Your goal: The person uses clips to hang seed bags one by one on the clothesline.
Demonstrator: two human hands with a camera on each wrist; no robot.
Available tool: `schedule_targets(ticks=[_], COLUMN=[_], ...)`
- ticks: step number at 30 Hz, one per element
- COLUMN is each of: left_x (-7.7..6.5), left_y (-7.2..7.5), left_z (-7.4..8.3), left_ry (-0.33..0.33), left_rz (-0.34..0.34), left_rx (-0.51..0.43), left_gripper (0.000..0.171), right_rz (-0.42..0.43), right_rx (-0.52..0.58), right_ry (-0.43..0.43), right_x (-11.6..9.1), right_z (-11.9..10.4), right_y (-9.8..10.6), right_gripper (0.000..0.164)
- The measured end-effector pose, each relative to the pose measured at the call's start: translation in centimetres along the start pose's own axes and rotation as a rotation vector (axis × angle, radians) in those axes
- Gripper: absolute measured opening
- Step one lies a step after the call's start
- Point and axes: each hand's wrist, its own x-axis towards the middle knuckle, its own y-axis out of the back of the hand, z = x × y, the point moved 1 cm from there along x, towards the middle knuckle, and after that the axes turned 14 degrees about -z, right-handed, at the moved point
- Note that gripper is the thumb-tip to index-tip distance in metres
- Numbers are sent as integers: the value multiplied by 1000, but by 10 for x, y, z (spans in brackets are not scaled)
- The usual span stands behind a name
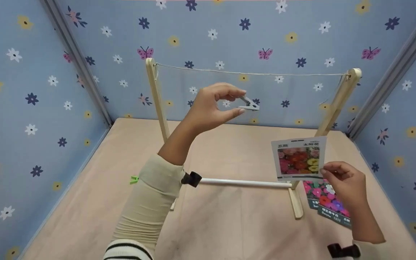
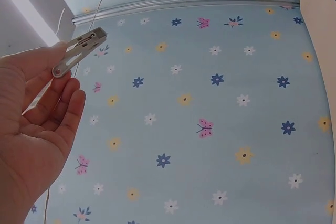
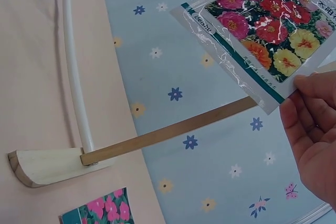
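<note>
A string point(image 1: 244, 73) bars the upper centre, from left post point(image 1: 159, 101) to right post point(image 1: 338, 103). Below it, passage is free down to the white rod point(image 1: 246, 183); the seed packet point(image 1: 298, 161) blocks right of centre.

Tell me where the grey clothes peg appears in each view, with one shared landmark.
Head: the grey clothes peg is slightly right of centre, pinched by the left hand.
Left wrist: upper left, in the same hand.
Right wrist: not in it.
Shared landmark: the blue flowered wall.
</note>
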Motion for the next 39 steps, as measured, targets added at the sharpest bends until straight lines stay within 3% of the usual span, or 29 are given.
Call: schedule_targets(ticks=[13,27,34,39], left_x=[45,80,89,92], left_y=[5,9,1,-3], left_z=[18,24,18,18], left_ry=[91,80,104,73], left_rz=[-67,100,121,111], left_rx=[142,151,125,115], left_gripper=[34,19,15,15], right_rz=[19,55,105,161], right_rx=[15,67,46,44], right_ry=[3,30,34,86], right_x=[12,28,37,44], right_z=[-7,-17,-33,-43], right_y=[-2,1,2,1], right_gripper=[11,12,11,6])
